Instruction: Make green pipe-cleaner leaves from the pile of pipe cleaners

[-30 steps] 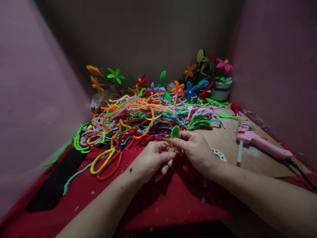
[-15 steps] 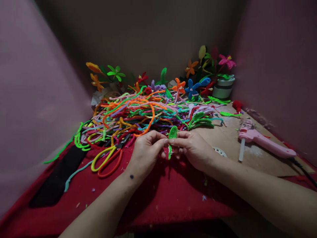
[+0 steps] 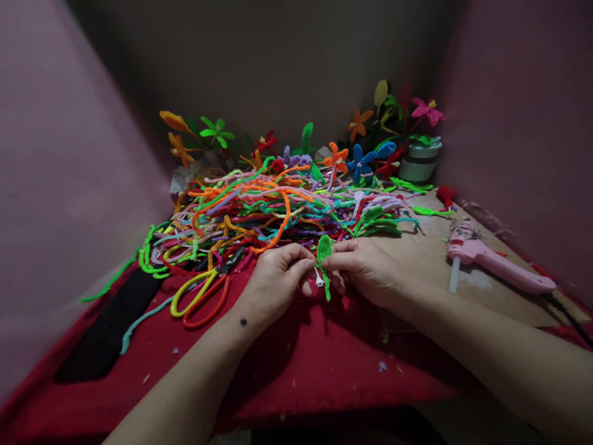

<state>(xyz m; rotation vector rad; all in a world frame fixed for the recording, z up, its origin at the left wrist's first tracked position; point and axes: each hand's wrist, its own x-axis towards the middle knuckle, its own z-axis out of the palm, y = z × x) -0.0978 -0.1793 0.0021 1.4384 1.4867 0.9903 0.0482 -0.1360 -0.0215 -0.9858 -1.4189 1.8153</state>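
Note:
Between my two hands is a small green pipe-cleaner leaf [image 3: 324, 250] with a short green stem hanging below it. My right hand [image 3: 365, 269] pinches the leaf's base with thumb and forefinger. My left hand [image 3: 278, 281] is closed in a pinch just left of the stem, where a tiny white bit shows; I cannot make out whether it grips it. Both hands hover over the red cloth [image 3: 296, 364], just in front of a big heap of coloured pipe cleaners [image 3: 259, 213].
Scissors with yellow and orange handles [image 3: 201, 296] lie left of my left hand. A pink glue gun [image 3: 495, 266] rests on a brown board [image 3: 491, 296] at the right. Finished pipe-cleaner flowers [image 3: 359, 161] and a white pot [image 3: 419, 162] stand at the back.
The hands came together and moved slightly up toward the heap. The leaf's stem now hangs free below the fingers, and the left hand has shifted from under the leaf to beside it.

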